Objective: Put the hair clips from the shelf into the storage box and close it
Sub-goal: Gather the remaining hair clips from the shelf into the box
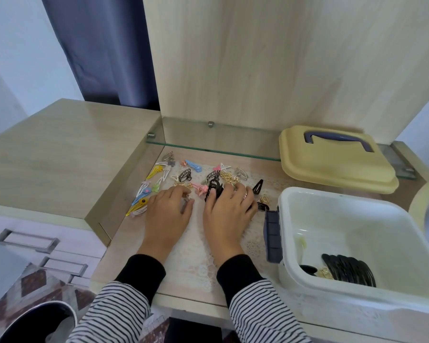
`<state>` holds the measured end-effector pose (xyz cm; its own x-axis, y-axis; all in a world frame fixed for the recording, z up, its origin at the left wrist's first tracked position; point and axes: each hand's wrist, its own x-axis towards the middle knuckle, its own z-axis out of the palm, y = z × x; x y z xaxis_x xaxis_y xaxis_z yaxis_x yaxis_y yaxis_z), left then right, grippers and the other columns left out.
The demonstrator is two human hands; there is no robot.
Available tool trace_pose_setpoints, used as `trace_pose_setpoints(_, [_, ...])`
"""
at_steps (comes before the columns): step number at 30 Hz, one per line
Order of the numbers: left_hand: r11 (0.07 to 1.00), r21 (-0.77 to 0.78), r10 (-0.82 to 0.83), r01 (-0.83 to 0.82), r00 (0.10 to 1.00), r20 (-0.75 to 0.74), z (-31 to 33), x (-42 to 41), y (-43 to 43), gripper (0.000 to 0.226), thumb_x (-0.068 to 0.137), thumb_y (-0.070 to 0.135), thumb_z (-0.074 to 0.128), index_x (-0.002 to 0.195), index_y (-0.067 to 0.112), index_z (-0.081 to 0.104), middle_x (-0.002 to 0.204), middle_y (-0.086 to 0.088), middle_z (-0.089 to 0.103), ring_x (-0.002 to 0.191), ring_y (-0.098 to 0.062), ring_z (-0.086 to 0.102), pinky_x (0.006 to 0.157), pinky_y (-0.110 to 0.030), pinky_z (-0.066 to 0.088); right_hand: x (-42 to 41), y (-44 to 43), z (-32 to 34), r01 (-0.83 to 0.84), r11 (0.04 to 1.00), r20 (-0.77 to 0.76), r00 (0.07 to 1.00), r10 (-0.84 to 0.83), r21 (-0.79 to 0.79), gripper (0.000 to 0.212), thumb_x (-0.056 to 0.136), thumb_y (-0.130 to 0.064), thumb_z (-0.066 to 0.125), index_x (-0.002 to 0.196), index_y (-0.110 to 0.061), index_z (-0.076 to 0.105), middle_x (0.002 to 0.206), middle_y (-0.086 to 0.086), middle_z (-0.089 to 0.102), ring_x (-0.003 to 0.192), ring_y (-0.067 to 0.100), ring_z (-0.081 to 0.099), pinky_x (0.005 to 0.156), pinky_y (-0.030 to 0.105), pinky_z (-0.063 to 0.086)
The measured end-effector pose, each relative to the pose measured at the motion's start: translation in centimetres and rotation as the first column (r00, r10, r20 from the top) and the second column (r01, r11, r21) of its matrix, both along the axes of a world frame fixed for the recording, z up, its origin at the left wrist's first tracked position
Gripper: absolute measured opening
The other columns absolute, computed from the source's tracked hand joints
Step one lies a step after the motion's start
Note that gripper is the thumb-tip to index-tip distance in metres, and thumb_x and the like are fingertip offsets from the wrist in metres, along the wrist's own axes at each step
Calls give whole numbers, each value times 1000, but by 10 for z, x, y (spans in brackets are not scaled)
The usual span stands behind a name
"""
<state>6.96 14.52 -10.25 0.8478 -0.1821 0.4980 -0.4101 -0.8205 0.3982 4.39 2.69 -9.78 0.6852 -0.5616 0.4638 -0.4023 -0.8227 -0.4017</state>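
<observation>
While both hands lie palm-down on the wooden shelf (pixel 124 233), the left hand (pixel 167 214) curls fingers onto small gold clips (pixel 182 185), the right hand (pixel 229 212) onto a black claw clip (pixel 213 189). Beside them sits the open white plastic storage box (pixel 357 219); its yellow lid (pixel 337 157) lies behind.

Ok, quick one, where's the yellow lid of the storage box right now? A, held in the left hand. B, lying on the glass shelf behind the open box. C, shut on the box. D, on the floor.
B: the yellow lid with its blue handle rests on the glass shelf behind the open white storage box, and neither hand touches it.
</observation>
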Motion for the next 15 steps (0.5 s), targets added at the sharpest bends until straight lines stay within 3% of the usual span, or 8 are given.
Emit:
trace_pose_setpoints(3, [999,-14,-45,45,999,28,2,-2,1,13,83,18,69,94,15,63,88,1,67,80,-23,60,72,-36,47,0,0,1,-13,1000,2,1000,13,-8,29,87,-36,54,99,-12,64,116,11,60,116,35,47,96,50,37])
trace_pose_setpoints(9, [990,-59,-121,124,991,60,6,-1,2,11,86,15,66,97,13,64,92,0,64,79,-18,60,67,-36,51,-6,0,6,-73,997,-1,997,73,11,20,83,-30,58,93,-14,64,102,7,64,109,32,52,88,45,43])
trace_pose_setpoints(15, [896,-440,-143,54,974,-174,16,2,5,15,85,13,67,100,15,65,97,2,63,91,-3,58,82,-14,48,-15,2,21,-196,979,41,980,194,54,24,86,-24,43,99,-10,60,100,8,61,99,28,52,79,39,48])
